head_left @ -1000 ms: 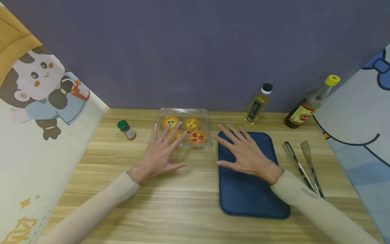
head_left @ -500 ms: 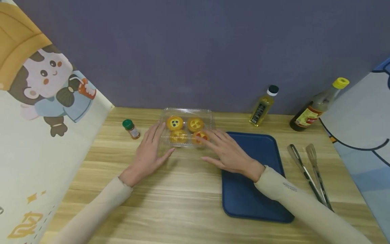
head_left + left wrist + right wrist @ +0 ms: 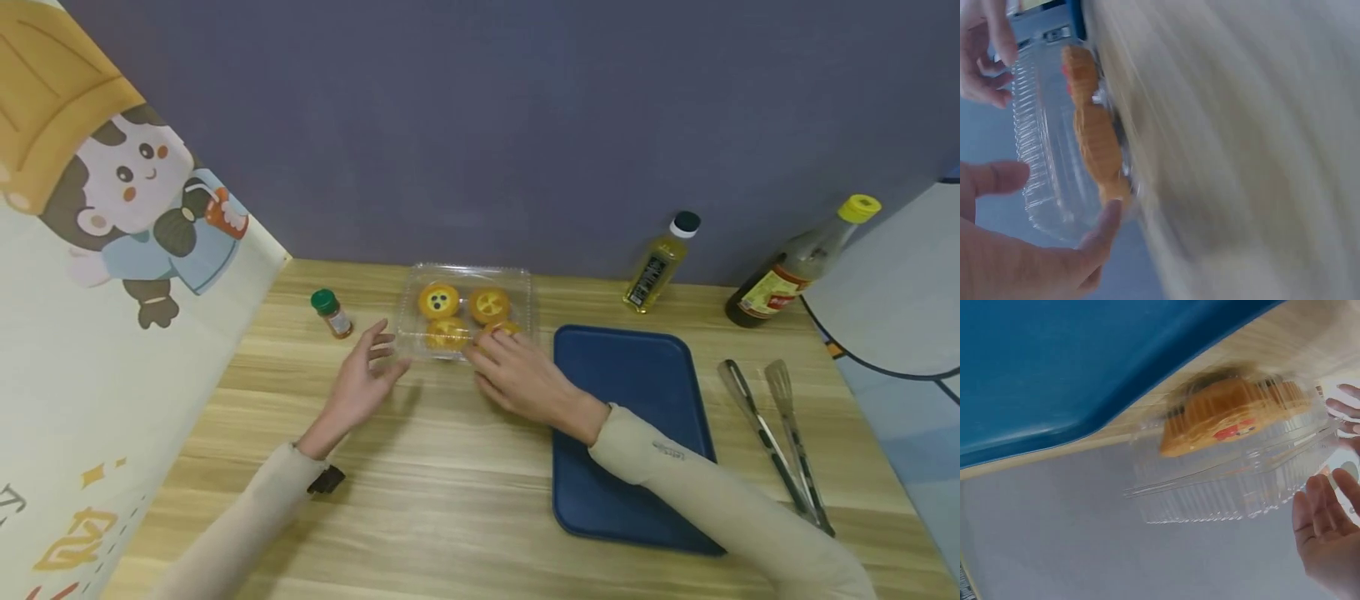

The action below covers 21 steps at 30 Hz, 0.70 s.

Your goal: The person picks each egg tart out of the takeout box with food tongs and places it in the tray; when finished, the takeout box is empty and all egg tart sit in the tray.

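A clear plastic clamshell box point(image 3: 472, 272) holding several egg tarts point(image 3: 489, 306) with fruit-like toppings stands at the back of the wooden table; its lid is down. My left hand point(image 3: 356, 385) is beside the box's front left corner, thumb and fingers spread apart, with nothing in it. Over the front right corner reaches my right hand point(image 3: 525, 377), its loosely bent fingers covering part of one tart in the head view. In the right wrist view, the right hand's fingers point(image 3: 1319, 509) are close to the lid's ridged edge. The left thumb overlaps the box's end in the left wrist view.
A blue tray point(image 3: 630, 500) lies right of the box, under my right forearm. A green-capped spice jar point(image 3: 332, 313) stands left. Behind the tray are an oil bottle point(image 3: 660, 265) and a yellow-capped dark sauce bottle point(image 3: 787, 275). Metal tongs point(image 3: 780, 446) lie at the right.
Both hands were spread flat, the right over the tray. The right hand has moved left onto the box's front corner, and the left hand has drawn left and turned on its side.
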Available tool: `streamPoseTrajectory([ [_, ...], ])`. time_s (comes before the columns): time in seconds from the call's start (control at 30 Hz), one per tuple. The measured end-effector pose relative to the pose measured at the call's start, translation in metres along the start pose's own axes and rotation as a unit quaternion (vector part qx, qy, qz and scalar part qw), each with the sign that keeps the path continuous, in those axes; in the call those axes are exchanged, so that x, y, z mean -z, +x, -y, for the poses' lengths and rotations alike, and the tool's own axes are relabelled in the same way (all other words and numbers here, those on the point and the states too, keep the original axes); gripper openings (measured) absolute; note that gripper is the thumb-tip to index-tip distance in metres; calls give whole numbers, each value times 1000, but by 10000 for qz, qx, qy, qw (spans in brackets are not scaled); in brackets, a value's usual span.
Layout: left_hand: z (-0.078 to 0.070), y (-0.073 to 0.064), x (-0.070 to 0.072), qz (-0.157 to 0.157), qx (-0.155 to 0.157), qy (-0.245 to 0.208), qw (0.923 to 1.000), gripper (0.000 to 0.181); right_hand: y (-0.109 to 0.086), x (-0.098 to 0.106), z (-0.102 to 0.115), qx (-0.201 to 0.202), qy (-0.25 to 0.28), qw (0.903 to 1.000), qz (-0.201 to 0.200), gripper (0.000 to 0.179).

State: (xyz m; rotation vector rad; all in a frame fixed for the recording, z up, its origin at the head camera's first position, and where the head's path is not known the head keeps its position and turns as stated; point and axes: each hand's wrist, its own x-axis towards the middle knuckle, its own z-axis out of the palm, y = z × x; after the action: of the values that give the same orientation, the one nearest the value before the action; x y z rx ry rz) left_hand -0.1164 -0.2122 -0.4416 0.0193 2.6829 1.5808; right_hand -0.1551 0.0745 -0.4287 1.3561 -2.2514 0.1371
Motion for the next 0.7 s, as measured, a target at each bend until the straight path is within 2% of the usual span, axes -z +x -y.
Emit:
streamPoseTrajectory([
  [0.07, 0, 0, -1, 71, 307, -411, 9987, 70, 3, -2, 3, 26, -235, 9997, -54, 31],
  [0.17, 1, 1, -2, 64, 773, -1204, 9897, 62, 6, -4, 6, 37, -538, 9985, -90, 23],
  [0.27, 1, 3, -5, -39, 1116, -2064, 9721, 59, 6, -6, 9, 12, -732, 9973, -43, 21],
  [0.4, 4, 5, -6, -173, 1344, -2908, 9472, 56, 6, -9, 10, 47, -976, 9952, 65, 24],
  [0.5, 6, 5, -7, -211, 1439, -3312, 9323, 55, 4, -10, 11, 116, -1047, 9944, 124, 25],
  [0.6, 6, 5, -7, -215, 1502, -3524, 9235, 56, 3, -12, 11, 144, -1051, 9943, 131, 25],
  [0.7, 6, 6, -7, -207, 1563, -3625, 9186, 57, 2, -14, 11, 121, -1053, 9943, 113, 24],
])
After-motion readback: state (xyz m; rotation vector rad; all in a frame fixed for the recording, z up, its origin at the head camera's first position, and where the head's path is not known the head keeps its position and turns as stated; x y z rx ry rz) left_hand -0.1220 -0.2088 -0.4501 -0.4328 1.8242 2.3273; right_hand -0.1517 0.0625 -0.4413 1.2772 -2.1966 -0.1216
